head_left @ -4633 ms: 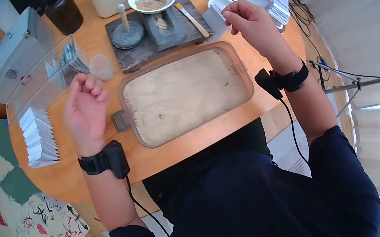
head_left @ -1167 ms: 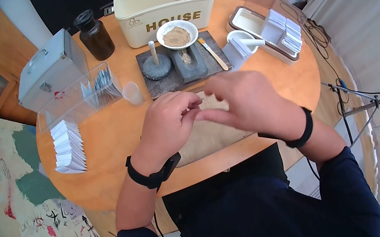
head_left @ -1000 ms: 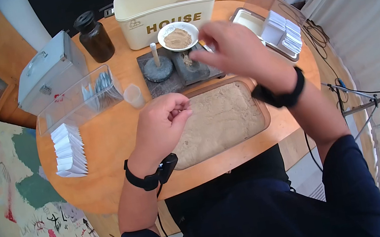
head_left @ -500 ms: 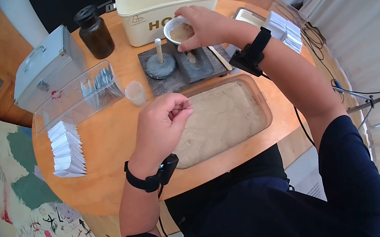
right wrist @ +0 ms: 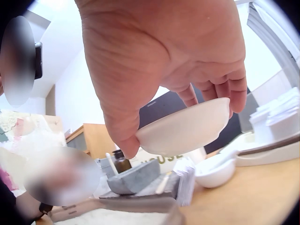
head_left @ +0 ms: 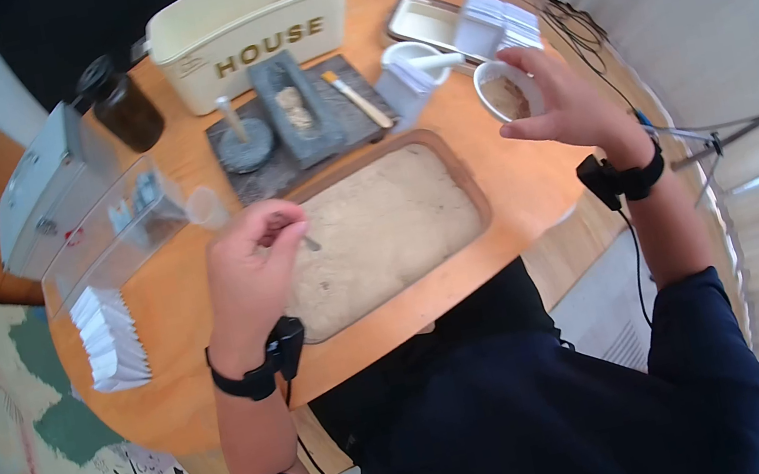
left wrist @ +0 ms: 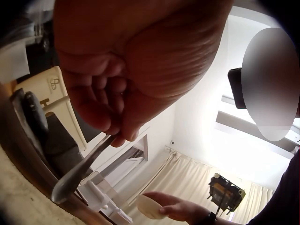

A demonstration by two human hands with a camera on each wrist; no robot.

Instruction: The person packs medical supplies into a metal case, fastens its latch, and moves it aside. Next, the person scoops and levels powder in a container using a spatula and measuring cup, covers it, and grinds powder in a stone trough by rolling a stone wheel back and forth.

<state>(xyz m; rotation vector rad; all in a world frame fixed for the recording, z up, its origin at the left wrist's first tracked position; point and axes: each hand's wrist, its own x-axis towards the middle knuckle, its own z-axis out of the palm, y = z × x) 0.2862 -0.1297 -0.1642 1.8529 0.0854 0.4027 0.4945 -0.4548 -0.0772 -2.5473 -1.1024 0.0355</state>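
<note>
In the head view my right hand (head_left: 570, 107) grips a white bowl (head_left: 517, 71) by its rim, thumb on one side and fingers on the other. Brown powder (head_left: 506, 99) lies in the tilted bowl, which is over the table's right part. My left hand (head_left: 247, 265) pinches a small metal spoon (left wrist: 77, 176) between thumb and fingertips. Its flattened end points down over the left side of a brownish plastic tub (head_left: 469, 182) filled with pale, sand-like powder (head_left: 387, 220). The curled fingers hide the spoon's other end.
Behind the tub stand a grey stone trough (head_left: 325, 130), a round stone with a wooden handle (head_left: 247, 149) and a brush (head_left: 357, 99). A white mortar (head_left: 435, 73) with its pestle sits back right. At left are folded papers (head_left: 108, 336) and a plastic cup (head_left: 205, 208).
The spoon lay across the bowl at first. The hands met over the tub, then parted. My right hand took the bowl off the stone trough and carried it right and nearer.
</note>
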